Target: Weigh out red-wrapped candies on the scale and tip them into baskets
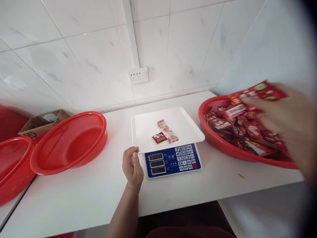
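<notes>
My right hand (279,109), slightly blurred, is closed around red snack packets (262,91) above the right red basket (223,150). Packets hide part of its grip, and I cannot tell exactly how many it holds. Below it, the basket is filled with small red and dark red packets (252,129). My left hand (133,167) has its fingers curled at the front left corner of the white scale tray (141,125), thumb and fingertips on the rim. Lying on the tray are a long pink packet (167,131) and a small dark red packet (159,137), touching each other.
The blue scale panel (173,160) with keys and displays sits under the tray's front. To the left stand a red basket (95,155), another red basket (15,185) and a cardboard box (60,115). A small scrap (241,176) lies near the table's front edge.
</notes>
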`<state>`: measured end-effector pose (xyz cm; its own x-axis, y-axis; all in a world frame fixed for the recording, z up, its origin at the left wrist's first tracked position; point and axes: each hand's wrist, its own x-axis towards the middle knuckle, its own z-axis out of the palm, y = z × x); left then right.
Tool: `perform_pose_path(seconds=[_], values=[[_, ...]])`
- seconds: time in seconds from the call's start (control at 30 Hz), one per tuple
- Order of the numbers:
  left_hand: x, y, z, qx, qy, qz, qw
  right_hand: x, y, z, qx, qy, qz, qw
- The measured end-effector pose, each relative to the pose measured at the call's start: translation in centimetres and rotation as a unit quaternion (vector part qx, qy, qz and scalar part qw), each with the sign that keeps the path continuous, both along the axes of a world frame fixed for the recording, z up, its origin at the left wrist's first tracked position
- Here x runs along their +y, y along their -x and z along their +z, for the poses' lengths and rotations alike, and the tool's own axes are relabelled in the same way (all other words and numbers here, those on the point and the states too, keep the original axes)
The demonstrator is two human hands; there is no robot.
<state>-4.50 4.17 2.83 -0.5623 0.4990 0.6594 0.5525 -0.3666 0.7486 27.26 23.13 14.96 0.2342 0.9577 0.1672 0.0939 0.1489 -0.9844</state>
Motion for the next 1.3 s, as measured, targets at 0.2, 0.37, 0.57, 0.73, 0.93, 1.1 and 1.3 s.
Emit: perform_pose_path(seconds=[0.2, 0.37, 0.57, 0.73, 0.93, 1.1, 1.3], values=[[0.6, -2.8, 2.4, -0.102, 0.092, -0.214, 0.967, -4.8, 11.2, -1.4, 0.118, 0.072, 0.231, 0.963], [2.3, -3.8, 4.0, -0.225, 0.136, -0.316, 0.911, -7.1, 15.2, -3.8, 0.143, 0.092, 0.376, 0.911], [4.0, -1.8, 4.5, -0.129, 0.207, -0.185, 0.952, -6.4, 15.9, -5.1, 0.144, 0.101, 0.365, 0.914], [5.6, 0.0, 4.4, 0.005, 0.253, -0.134, 0.958, -5.0, 15.6, -5.5, 0.107, 0.146, 0.363, 0.914], [5.3, 0.0, 4.5, 0.096, 0.279, -0.128, 0.947, -4.2, 15.1, -6.4, 0.027, 0.027, 0.332, 0.943], [3.4, -0.3, 4.8, 0.105, 0.283, -0.093, 0.949, -4.0, 14.3, -6.2, -0.1, -0.014, 0.299, 0.949], [1.3, -0.4, 5.1, 0.098, 0.269, -0.057, 0.956, -3.3, 13.9, -6.5, -0.222, -0.045, 0.258, 0.939]])
